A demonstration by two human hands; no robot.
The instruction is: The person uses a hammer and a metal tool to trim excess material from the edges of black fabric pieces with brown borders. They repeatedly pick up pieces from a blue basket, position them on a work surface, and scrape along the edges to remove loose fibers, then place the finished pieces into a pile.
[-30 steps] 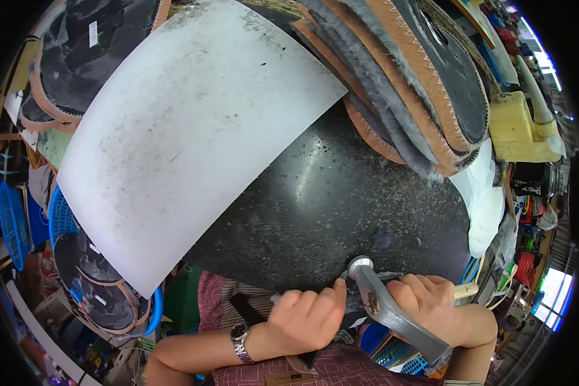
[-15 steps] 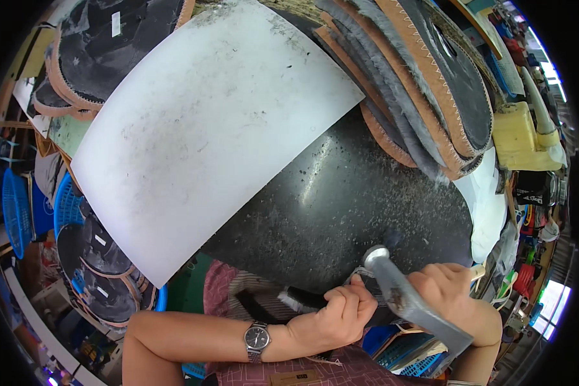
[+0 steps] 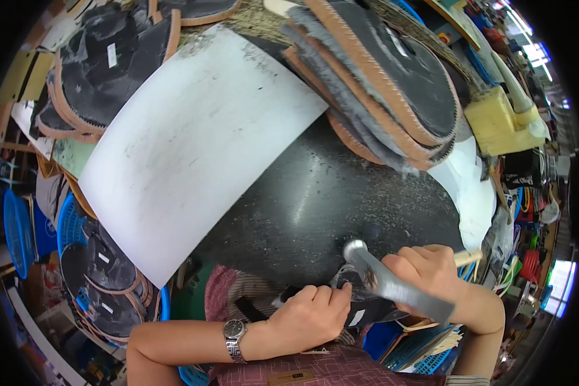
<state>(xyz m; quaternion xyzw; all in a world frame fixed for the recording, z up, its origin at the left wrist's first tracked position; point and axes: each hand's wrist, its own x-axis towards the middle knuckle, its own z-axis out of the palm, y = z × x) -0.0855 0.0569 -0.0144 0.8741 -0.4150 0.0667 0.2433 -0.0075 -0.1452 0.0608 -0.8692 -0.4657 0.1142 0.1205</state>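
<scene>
A metal hammer (image 3: 392,286) is gripped by its pale wooden handle in my right hand (image 3: 421,273). The round face of its head is close above a black fur-lined shoe piece (image 3: 373,307), at the near edge of a dark, worn work board (image 3: 302,186). Whether the face touches the piece, I cannot tell. My left hand (image 3: 316,314), with a wristwatch above it, closes its fingers on the piece's left side. A small white label (image 3: 357,317) shows on the piece, whose underside is hidden by my hand and the board's edge.
A curved white sheet (image 3: 199,141) covers the board's left side. Stitched, fur-lined black shoe pieces (image 3: 392,96) with tan edges are stacked at the far right, and more (image 3: 112,71) at the far left. A blue basket (image 3: 71,225) of similar pieces stands at left. A yellow container (image 3: 498,122) is at right.
The hammer has turned slightly in my right hand, its head over the shoe piece. My left hand has shifted left and lies flatter, showing more of the piece and its label. The whole view has shifted.
</scene>
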